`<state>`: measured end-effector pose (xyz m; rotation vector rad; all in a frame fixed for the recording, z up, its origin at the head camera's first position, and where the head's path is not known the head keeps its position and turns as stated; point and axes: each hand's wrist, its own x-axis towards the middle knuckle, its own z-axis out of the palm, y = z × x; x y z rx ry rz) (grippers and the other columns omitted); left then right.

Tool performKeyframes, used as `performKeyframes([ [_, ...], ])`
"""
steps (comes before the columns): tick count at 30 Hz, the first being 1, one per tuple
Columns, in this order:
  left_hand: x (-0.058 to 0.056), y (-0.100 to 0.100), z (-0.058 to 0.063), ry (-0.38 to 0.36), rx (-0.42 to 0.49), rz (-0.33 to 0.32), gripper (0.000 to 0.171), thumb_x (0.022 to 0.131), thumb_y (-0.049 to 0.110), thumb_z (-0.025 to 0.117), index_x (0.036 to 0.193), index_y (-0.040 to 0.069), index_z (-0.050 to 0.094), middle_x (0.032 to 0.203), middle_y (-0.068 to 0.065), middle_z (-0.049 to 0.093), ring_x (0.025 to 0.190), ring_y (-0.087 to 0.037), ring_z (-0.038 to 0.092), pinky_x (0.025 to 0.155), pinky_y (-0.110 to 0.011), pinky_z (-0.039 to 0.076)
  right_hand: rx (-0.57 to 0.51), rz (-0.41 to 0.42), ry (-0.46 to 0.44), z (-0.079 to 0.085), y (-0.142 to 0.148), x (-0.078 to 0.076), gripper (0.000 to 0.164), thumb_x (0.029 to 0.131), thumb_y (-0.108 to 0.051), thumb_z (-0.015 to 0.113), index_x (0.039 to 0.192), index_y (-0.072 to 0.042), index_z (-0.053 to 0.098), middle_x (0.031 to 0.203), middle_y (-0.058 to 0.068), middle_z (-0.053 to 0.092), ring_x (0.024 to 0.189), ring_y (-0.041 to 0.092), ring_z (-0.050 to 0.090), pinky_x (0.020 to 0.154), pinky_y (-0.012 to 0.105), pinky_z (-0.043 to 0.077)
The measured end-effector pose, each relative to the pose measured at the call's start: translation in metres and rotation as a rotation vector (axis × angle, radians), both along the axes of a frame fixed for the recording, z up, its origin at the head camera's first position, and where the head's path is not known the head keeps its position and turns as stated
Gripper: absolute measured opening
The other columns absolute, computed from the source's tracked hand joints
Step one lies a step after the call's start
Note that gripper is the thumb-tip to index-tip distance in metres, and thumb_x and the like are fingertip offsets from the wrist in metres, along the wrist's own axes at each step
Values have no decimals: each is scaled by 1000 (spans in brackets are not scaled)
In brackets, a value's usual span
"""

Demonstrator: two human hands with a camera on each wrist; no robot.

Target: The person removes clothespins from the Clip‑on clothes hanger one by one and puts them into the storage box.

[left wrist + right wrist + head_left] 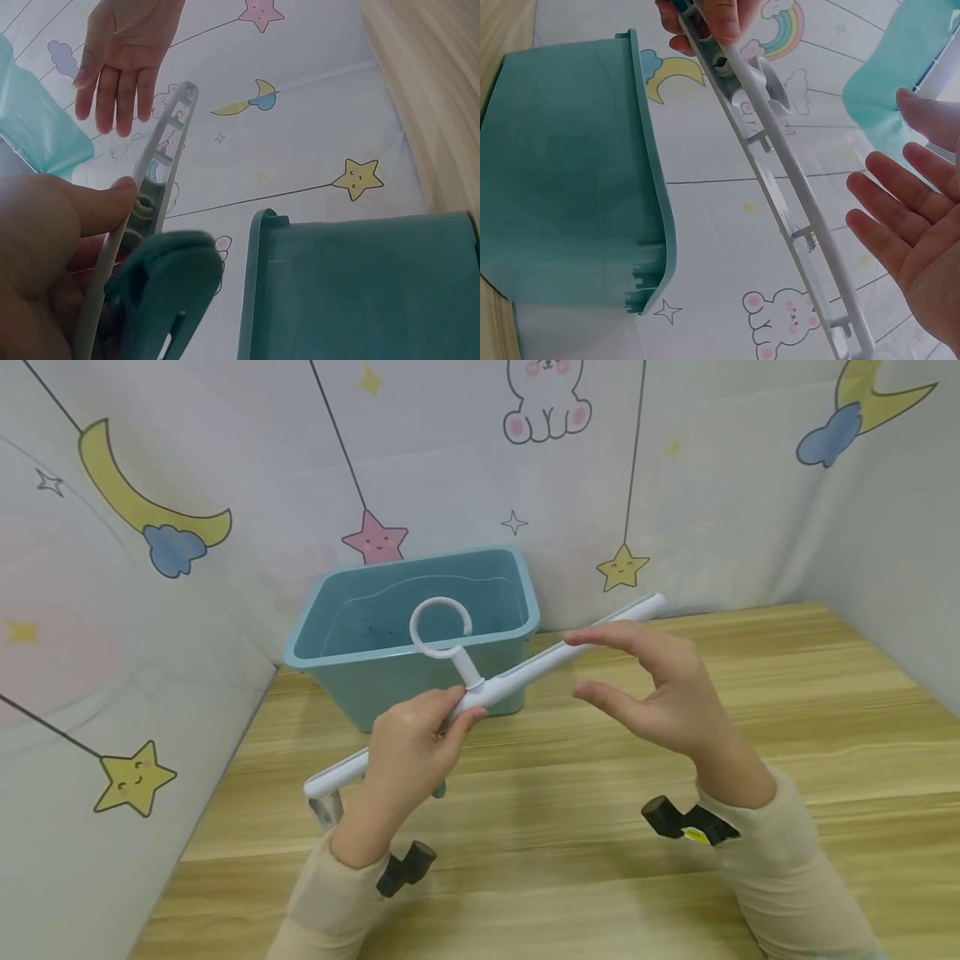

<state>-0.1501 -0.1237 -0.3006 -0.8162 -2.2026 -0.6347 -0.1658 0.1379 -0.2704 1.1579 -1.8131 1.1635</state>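
Observation:
My left hand (408, 747) pinches a white clip hanger (536, 667) near its middle, just below the round hook. The hanger slants up to the right, its hook pointing upward. From the left wrist, the hollow slotted underside shows, with a teal clip (169, 292) hanging beside the gripping fingers. A greyish clip (327, 810) hangs from the bar's left end. My right hand (663, 689) is spread near the right half, thumb and fingers apart, index fingertip overlapping the bar in the head view. The right wrist view shows that palm (937, 277) holding nothing, beside the bar.
Behind the hanger, a teal plastic bin (337, 693) stands against the back wall on a wood-grain table (585, 860). White cloth (712, 527) printed with stars and moons encloses the table's back and sides.

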Motion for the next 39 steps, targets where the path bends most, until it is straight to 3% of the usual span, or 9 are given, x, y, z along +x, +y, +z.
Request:
performKeyframes([
  [7, 0, 6, -4, 28, -91, -75, 20, 84, 18, 76, 91, 2, 69, 68, -1, 63, 54, -10, 50, 47, -24, 40, 70, 1, 34, 0, -1, 0, 52, 90, -40, 67, 111, 7, 64, 108, 17, 69, 109, 13, 62, 96, 26, 45],
  [10, 1, 8, -6, 28, -108, -98, 21, 83, 18, 76, 93, 1, 70, 69, -1, 63, 54, -10, 49, 47, -23, 39, 124, 10, 23, -3, -1, -1, 53, 90, -41, 65, 113, 6, 64, 110, 16, 68, 109, 17, 62, 97, 25, 44],
  [15, 2, 11, -8, 33, -123, -119, 21, 84, 19, 76, 94, 1, 70, 70, -3, 65, 55, -11, 51, 47, -23, 40, 243, -7, -6, -8, -3, -4, 54, 92, -46, 60, 116, 2, 64, 111, 11, 68, 104, 23, 63, 95, 21, 44],
  [19, 1, 12, -10, 54, -129, -135, 23, 84, 20, 75, 94, 0, 70, 70, -3, 65, 54, -12, 51, 47, -23, 41, 319, -22, -15, -11, -4, -6, 52, 93, -46, 58, 116, 1, 63, 111, 8, 68, 100, 20, 64, 89, 25, 48],
  [26, 0, 16, -15, 60, -142, -148, 22, 85, 22, 74, 92, 1, 69, 66, -2, 61, 53, -10, 47, 47, -21, 38, 481, -66, -110, -15, -7, -4, 41, 85, -29, 75, 114, -3, 64, 108, 5, 69, 92, 15, 65, 79, 35, 54],
  [31, 0, 19, -17, 38, -172, -143, 20, 85, 21, 74, 91, 2, 70, 67, -1, 62, 52, -9, 47, 46, -20, 36, 621, -87, -210, -17, -16, -5, 35, 83, -32, 77, 108, -9, 68, 97, -4, 69, 82, 8, 61, 74, 29, 52],
  [39, 0, 21, -21, 32, -196, -126, 19, 84, 21, 75, 94, 5, 72, 70, -1, 65, 53, -9, 50, 46, -22, 39, 690, -55, -277, -22, -21, -8, 20, 88, -34, 71, 94, -16, 66, 78, -13, 59, 65, 3, 50, 60, 23, 44],
])
